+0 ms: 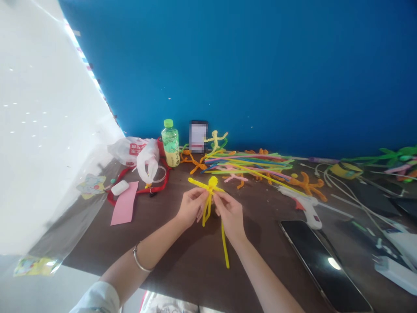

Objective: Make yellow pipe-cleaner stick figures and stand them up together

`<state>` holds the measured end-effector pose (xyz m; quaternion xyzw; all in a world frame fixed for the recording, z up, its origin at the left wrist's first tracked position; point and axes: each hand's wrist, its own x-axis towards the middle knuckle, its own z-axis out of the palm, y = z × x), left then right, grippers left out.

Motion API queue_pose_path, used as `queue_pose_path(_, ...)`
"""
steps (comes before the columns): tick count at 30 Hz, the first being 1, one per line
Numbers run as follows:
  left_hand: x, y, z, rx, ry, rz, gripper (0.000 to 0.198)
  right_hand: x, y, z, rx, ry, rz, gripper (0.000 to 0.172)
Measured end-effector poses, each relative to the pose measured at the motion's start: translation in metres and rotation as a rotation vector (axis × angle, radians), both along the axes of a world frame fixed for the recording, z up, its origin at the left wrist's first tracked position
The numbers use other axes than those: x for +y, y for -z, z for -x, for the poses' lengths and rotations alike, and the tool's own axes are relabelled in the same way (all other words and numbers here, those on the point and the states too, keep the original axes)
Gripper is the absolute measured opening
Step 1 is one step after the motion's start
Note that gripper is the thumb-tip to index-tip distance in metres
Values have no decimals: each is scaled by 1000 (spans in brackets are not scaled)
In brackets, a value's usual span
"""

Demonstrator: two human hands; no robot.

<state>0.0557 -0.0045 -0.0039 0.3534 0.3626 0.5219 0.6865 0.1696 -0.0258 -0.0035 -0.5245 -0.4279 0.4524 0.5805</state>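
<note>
Head view: left hand [191, 206] and right hand [231, 216] pinch the yellow figure [213, 182], likely steadying it, inside the counter's front edge [172, 290]

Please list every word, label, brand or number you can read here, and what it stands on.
Nothing is clearly legible.
White bag: red print, too blurred.
Green-capped bottle: label markings, too small and blurred.
Upright device: screen pixelated, unreadable.
</note>
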Motion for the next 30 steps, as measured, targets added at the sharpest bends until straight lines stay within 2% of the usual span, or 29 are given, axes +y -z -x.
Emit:
queue_pose_path(3, 4, 1, 1, -139, 20, 100, 27, 0, -2, 2, 139, -23, 63, 22)
queue_pose_path(8, 8, 3, 5, -274, 160, 218, 20, 3, -1, 1, 421, -207, 171, 20)
queue_pose_path(13, 8, 2, 9, -425, 357, 281, 18, 4, 0, -4, 441, -267, 134, 20)
queue_pose_path(16, 8, 1, 10, -405, 385, 268, 17, 4, 1, -6, 404, -287, 127, 21)
queue_pose_path(24, 10, 0, 11, -296, 355, 321, 29, 5, -1, -6, 276, -263, 138, 24)
queue_pose_path(30, 6, 1, 3, -25, 93, 163, 34, 6, 0, -5, 301, -180, 108, 24)
